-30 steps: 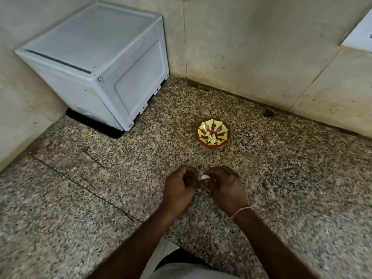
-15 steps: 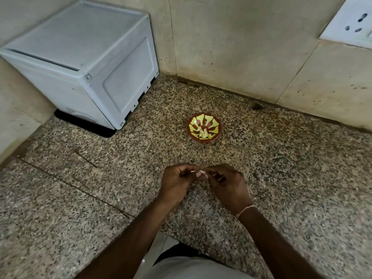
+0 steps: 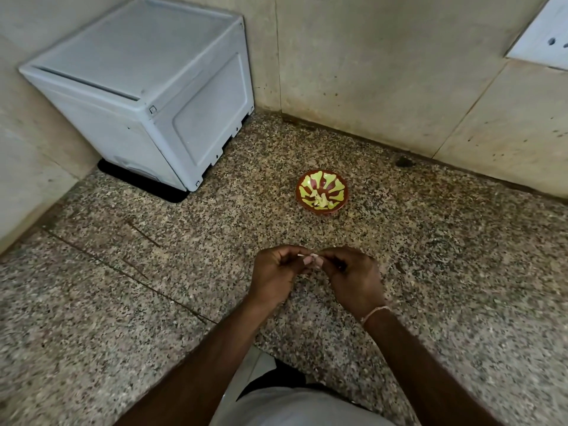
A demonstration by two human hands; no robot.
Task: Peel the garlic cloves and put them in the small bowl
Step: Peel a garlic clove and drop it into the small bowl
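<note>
- The left hand (image 3: pixel 275 279) and the right hand (image 3: pixel 353 279) meet above the near middle of the speckled granite counter (image 3: pixel 92 333), fingertips touching.
- Both hands have their fingers curled in, and between them they pinch one small pale garlic clove (image 3: pixel 311 259); a thin sliver of its skin sticks out at the top of the pinch.
- The clove is mostly hidden by the fingers, so how much of it is peeled cannot be told.
- A light thread band (image 3: pixel 375 312) circles the right wrist.
- The small bowl (image 3: pixel 321 192), red-brown with yellow-green petal shapes inside, stands on the counter further away and slightly to the right of the hands, well apart from them.
- A few pale peeled cloves (image 3: pixel 321 202) lie at the near side of the bowl's bottom.
- A light grey boxy appliance (image 3: pixel 147 87) sits in the far left corner, against the beige tiled wall (image 3: pixel 368 72).
- A white wall socket (image 3: pixel 544 35) shows at the far right edge.
- A small dark spot (image 3: pixel 403 162) lies on the counter near the wall, beyond the bowl and to its right.
</note>
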